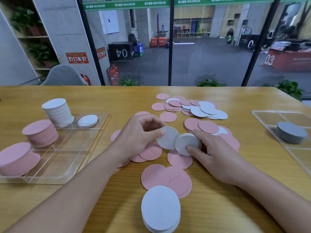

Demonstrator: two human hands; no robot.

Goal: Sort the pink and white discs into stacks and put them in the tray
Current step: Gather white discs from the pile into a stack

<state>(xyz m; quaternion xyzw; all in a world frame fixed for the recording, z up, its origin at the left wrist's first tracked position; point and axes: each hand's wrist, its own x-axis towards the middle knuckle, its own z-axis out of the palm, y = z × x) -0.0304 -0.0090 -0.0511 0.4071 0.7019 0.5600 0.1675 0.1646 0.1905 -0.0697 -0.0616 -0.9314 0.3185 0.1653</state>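
Nearest stack: white discs piled at the bench's near edge, overlapping loose pink discs behind them
Left hand: fingers curled, pinching a single white disc by its rim, tilted toward the other hand
Right hand: thumb on top and fingers round the edge of a small white stack, held just above the scattered pink ones
Loose pile: mixed pink and white discs farther back, many overlapping
Tray: clear, divided, at left; holds a tall white stack, two pink stacks, and a short white stack in its own compartment
Second tray: at right, with a grey stack
Handling: discs look thin, light and stiff, probably slick against each other, so a tall stack could shear sideways; best taken by the rim for single ones, and a stack clasped round its sides with a thumb pressing on top
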